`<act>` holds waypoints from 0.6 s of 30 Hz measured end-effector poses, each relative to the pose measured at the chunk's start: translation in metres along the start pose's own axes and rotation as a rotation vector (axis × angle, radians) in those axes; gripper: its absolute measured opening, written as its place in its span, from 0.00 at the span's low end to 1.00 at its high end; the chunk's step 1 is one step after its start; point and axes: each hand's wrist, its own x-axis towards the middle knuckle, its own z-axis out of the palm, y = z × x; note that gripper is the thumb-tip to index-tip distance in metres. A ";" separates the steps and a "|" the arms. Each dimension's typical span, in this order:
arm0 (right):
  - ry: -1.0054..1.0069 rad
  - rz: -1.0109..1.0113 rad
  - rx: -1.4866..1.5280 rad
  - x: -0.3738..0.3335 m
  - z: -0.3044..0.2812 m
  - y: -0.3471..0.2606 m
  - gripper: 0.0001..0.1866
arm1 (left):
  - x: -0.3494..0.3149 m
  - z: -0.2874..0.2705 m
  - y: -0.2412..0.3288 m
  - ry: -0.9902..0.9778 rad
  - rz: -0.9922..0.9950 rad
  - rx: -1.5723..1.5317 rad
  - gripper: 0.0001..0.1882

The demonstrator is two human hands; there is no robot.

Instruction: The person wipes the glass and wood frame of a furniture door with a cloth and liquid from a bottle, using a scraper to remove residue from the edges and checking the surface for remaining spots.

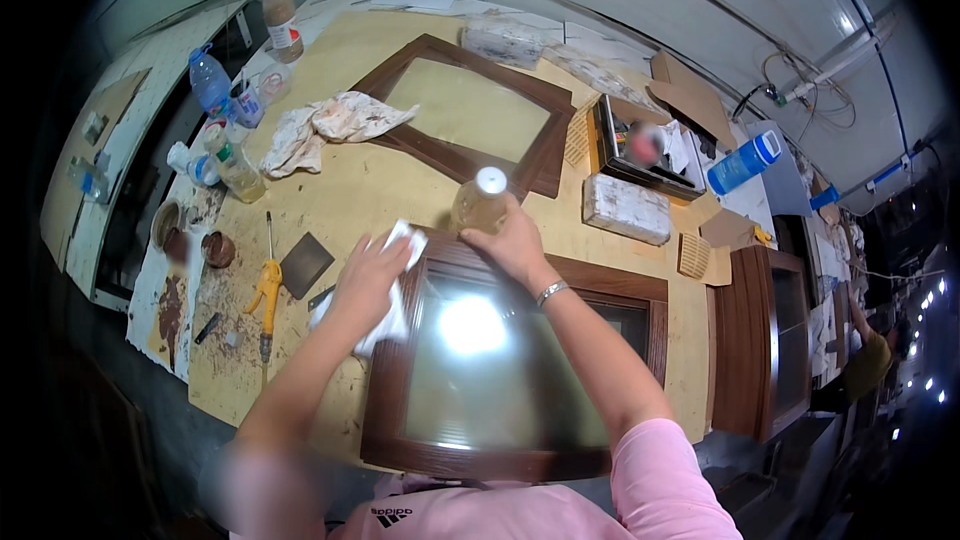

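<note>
My right hand (512, 246) is wrapped round a clear plastic bottle (476, 204) with a white cap and pale yellowish liquid. The bottle stands at the far edge of a brown wood-framed glass panel (388, 418), which lies flat in front of me. My left hand (366, 282) grips a white cloth (392, 322) at the panel's far left corner. Part of the cloth hangs over the left side of the frame. A bright light reflects in the glass. Farther back lies a second brown-framed panel (553, 162) with a pale centre.
A stained rag (335, 128) lies at the left, near several bottles. A yellow air blow gun (266, 292) and a dark square sheet (306, 265) are left of the panel. At right are an open box (650, 145), a wrapped block (627, 208) and a blue bottle (744, 162).
</note>
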 end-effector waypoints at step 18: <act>-0.002 0.097 -0.147 -0.003 0.006 -0.010 0.35 | 0.022 -0.001 -0.004 0.005 -0.091 -0.086 0.27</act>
